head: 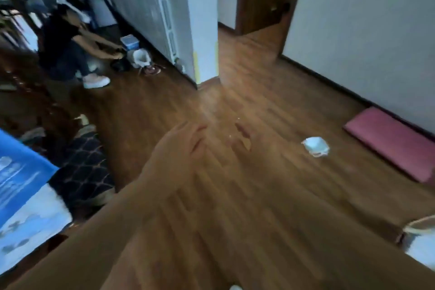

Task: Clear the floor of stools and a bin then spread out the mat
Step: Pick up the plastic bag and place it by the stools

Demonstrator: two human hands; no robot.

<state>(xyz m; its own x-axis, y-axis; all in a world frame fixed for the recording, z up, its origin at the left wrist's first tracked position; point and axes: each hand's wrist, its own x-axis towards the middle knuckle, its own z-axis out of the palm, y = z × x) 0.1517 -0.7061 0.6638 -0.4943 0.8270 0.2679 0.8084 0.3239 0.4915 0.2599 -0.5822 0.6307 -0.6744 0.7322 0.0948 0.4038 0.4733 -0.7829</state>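
My left hand [181, 146] reaches forward over the wooden floor [270, 195], fingers apart and holding nothing. It is smeared by motion. A faint blur with red nails just right of it is my right hand [242, 136]; its fingers cannot be made out. A folded pink mat [390, 146] lies along the right wall, well beyond both hands. A small white-lined bin [141, 57] stands far left by the radiator. No stool is clearly visible.
Another person [66, 47] crouches at the far left beside the bin. A white face mask [315, 146] lies on the floor. A dark patterned rug [82, 172] and blue-white cloth [23, 195] are at left. A white object [421, 238] is cut off at the right edge.
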